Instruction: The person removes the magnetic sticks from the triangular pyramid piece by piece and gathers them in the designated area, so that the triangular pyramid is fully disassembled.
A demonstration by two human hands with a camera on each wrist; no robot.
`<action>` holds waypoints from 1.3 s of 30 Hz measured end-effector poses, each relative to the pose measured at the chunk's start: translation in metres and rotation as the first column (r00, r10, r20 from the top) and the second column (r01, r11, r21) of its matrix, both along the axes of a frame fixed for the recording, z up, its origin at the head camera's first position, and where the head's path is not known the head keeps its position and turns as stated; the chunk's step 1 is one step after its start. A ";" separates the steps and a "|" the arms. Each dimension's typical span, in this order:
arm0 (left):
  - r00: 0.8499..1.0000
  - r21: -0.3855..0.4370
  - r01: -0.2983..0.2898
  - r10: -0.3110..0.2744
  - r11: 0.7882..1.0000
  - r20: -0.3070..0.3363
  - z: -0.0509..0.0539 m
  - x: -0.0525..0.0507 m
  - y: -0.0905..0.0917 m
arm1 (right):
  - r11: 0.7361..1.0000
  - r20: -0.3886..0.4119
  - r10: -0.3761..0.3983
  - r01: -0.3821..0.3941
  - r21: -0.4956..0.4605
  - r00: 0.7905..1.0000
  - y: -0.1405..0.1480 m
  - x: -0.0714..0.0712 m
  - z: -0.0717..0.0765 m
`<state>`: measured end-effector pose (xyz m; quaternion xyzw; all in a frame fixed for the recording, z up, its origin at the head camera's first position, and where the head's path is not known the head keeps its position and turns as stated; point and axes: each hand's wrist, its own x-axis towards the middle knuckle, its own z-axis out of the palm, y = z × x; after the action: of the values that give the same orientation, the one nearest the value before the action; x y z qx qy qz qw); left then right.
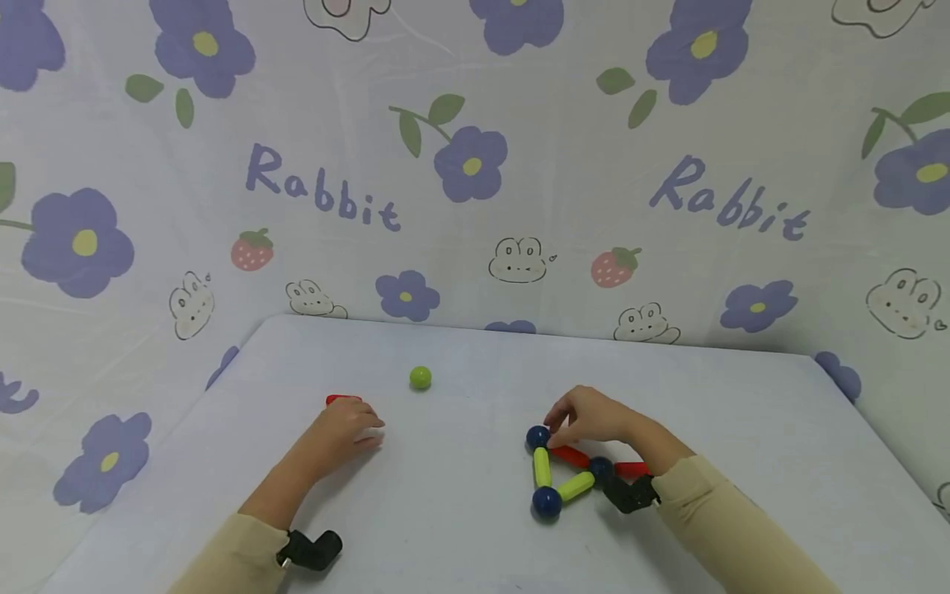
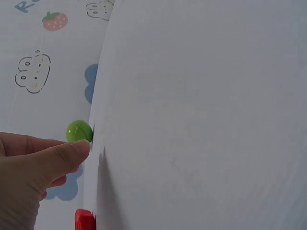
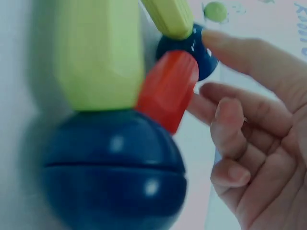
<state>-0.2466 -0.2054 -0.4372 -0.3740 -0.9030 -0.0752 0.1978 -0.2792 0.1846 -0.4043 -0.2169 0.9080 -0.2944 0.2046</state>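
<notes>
head view down toward blue ball (image 1: 536, 439)

A screened-off spot, home or studio unclear: a white table (image 1: 445, 478) stands before hanging cloth (image 1: 571, 165) printed with purple flowers (image 1: 482, 177) and rabbits (image 1: 518, 264).

Three balls (image 1: 547, 502) are navy, rods (image 1: 543, 468) red or yellow-green, the backdrop (image 1: 564, 124) purple-flowered.

Beige sleeves (image 1: 742, 528), black wrist cameras (image 1: 627, 495)
</notes>
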 end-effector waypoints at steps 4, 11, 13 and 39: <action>0.998 0.037 0.020 -0.022 0.999 0.058 -0.001 0.009 0.018 | 1.000 -0.072 -0.022 0.021 -0.021 0.997 0.003 0.017 0.002; 0.977 0.079 0.020 -0.036 0.997 0.208 0.002 0.026 0.054 | 0.992 -0.133 0.043 -0.058 -0.112 0.990 0.010 0.050 0.002; 0.972 0.097 0.033 -0.054 0.995 0.230 0.005 0.031 0.064 | 0.988 -0.117 0.063 -0.078 -0.134 0.991 0.011 0.058 0.002; 0.948 0.209 0.027 -0.092 0.977 0.303 0.000 0.074 0.150 | 0.998 -0.241 -0.060 0.067 0.022 0.969 -0.001 0.099 -0.019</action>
<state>-0.1728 -0.0550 -0.4371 -0.3626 -0.8987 -0.2307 0.0876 -0.1807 0.1835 -0.4228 -0.2187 0.9368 -0.2590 0.0869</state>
